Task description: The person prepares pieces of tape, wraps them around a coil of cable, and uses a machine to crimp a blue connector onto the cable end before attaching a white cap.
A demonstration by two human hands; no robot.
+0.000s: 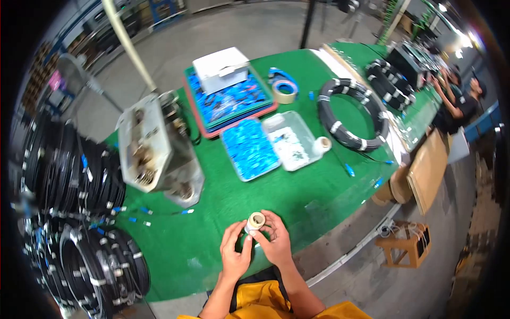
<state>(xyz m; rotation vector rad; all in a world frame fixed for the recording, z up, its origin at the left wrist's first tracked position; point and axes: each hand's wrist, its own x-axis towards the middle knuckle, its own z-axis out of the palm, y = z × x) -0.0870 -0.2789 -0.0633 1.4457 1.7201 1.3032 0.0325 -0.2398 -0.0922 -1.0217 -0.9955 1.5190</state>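
You've got one small pale roll (255,220), a short cylinder with a hollow core, open end facing up. It sits between your left hand (234,252) and right hand (275,239), both grasping: thumbs on its near side, other fingers curled along its left and right sides. It's over the near part of the smooth green tabletop (220,194).

Far of it: two translucent plastic tubs, one blue-filled tub (251,149), one white-filled tub (290,141) to its right. One white spool (322,144) at that tub's right corner. One white box (221,69) on the tray stack (234,101), far. Two black cable coils on the table, right: near coil (336,127), far coil (390,85).
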